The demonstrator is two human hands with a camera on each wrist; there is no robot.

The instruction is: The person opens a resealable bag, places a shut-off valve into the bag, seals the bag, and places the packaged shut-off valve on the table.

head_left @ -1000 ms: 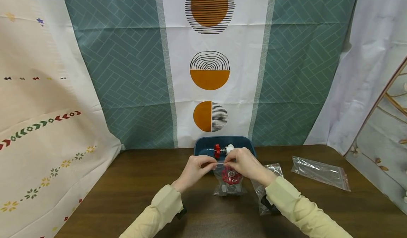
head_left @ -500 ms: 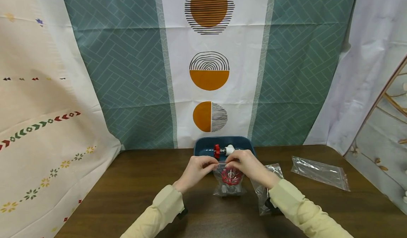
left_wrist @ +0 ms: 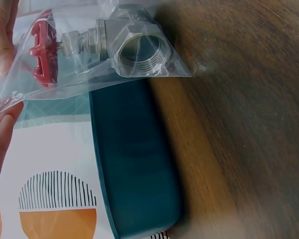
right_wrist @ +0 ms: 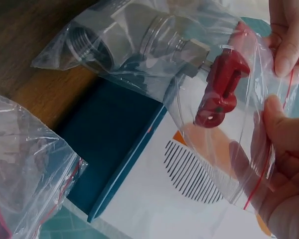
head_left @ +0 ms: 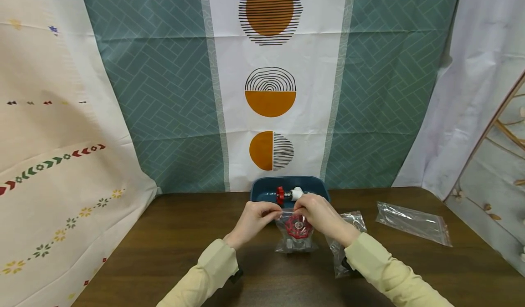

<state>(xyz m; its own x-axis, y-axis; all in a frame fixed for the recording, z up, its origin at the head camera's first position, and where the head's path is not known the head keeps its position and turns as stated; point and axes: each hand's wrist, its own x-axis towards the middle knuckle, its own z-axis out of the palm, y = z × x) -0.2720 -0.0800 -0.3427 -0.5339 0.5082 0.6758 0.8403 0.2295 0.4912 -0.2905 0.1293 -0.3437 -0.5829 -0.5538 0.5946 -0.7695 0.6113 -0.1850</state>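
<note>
A metal gate valve (left_wrist: 134, 47) with a red handwheel (head_left: 298, 226) stands inside a clear zip bag (head_left: 283, 243) on the table. My left hand (head_left: 256, 218) pinches the bag's top left corner between thumb and fingers. At the top edge farther right, my right hand (head_left: 316, 210) pinches the bag along its red zip line (right_wrist: 261, 181), thumb on one face and fingers behind. In the right wrist view the valve's threaded opening points away from the hands.
Behind the bag stands a dark blue bin (head_left: 262, 184) holding a white valve (head_left: 296, 193) with a red handle. A second zip bag (head_left: 340, 257) lies by the right forearm, partly hidden. Farther right lies a flat zip bag (head_left: 414, 223) on the wooden table (head_left: 184, 234).
My right hand has slid slightly right along the bag's top edge. My left hand keeps its pinch at the left corner, and the bagged valve stays in place.
</note>
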